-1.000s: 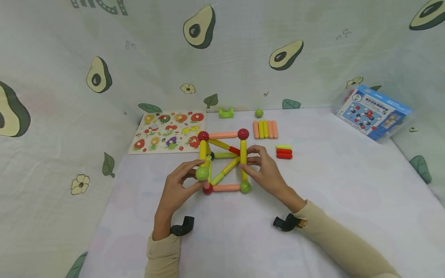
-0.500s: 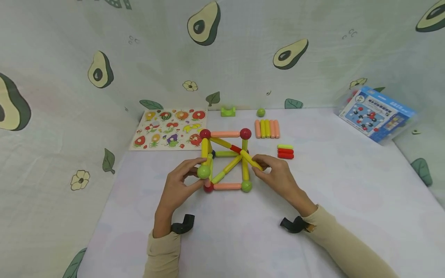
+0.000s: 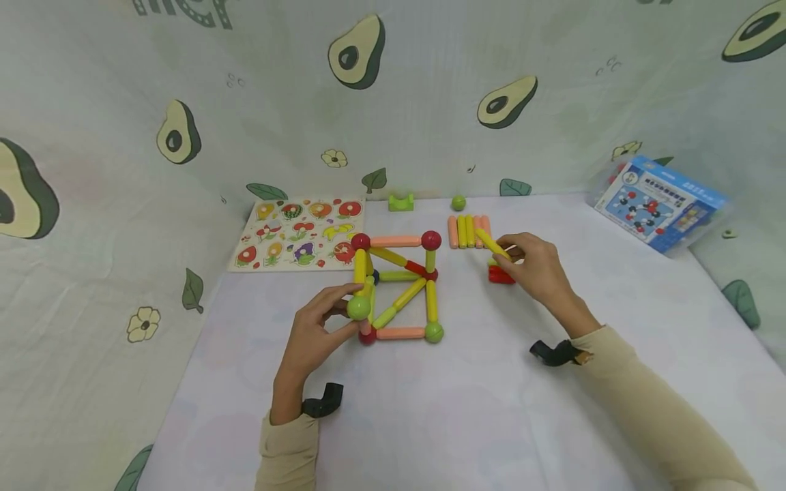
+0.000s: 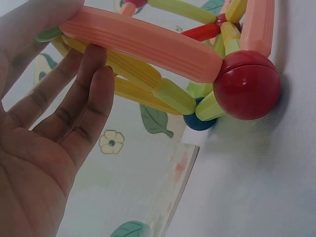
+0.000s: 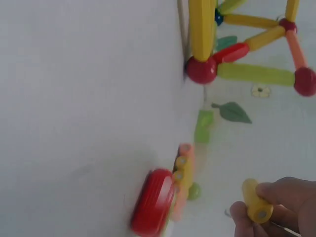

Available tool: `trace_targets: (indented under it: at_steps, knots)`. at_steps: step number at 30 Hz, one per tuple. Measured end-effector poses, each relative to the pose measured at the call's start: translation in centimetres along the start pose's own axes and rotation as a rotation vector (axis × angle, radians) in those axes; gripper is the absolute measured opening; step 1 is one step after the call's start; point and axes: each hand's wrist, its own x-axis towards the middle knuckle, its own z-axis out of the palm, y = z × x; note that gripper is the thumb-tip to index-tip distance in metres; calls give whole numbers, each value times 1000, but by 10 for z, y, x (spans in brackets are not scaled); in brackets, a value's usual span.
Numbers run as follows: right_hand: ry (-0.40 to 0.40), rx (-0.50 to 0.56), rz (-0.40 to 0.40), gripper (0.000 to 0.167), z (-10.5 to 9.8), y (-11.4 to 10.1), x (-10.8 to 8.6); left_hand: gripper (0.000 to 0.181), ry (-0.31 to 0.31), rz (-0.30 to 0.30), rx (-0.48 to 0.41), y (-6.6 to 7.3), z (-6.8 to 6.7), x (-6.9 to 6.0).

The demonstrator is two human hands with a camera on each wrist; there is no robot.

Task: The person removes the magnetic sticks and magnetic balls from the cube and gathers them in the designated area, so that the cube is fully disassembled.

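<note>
Frame: stood on the surface in front of the fruit board, its rods joined by balls.
Left hand: clamped on the frame at its near-left upper corner, by the green ball.
Right hand: held well apart from the left; the yellow rod is pinched between thumb and fingers.
Yellow rod: carried clear of the frame, above the red rods and close to the rod row; contact with the row cannot be confirmed.
Rod end: a grey disc is shown in the right wrist view; magnetic joints are judged likely.
Corner risk: sagging or parting of joints is judged possible, should the left grip be slackened or pulled.
Row risk: the neat row could be scattered if brushed by the yellow rod or knuckles.
Loose ball: rolling is to be expected if it is nudged.
</note>
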Motion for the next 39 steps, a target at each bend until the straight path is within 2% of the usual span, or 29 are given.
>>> trace_targets:
  at_steps: [6,12,18,25,33,39]
  knots:
    - [-68,-65,120,30,-5,22,27,62,-2,0,-7,-1,-1,-2]
    - [-116,-92,184,30,2,40,49,61,-2,-18,2,-2,-2,-3]
    - [-150,-145,219,30,10,50,65,60,-3,-8,-9,-2,0,-3]
    - [-195,-171,242,32,13,53,74,59,-8,5,-10,-1,0,-1]
    - [-294,-149,264,37,18,54,79,60,-5,-10,23,2,-3,1]
    - [-357,-145,251,36,20,55,78,60,-4,3,2,1,-1,0]
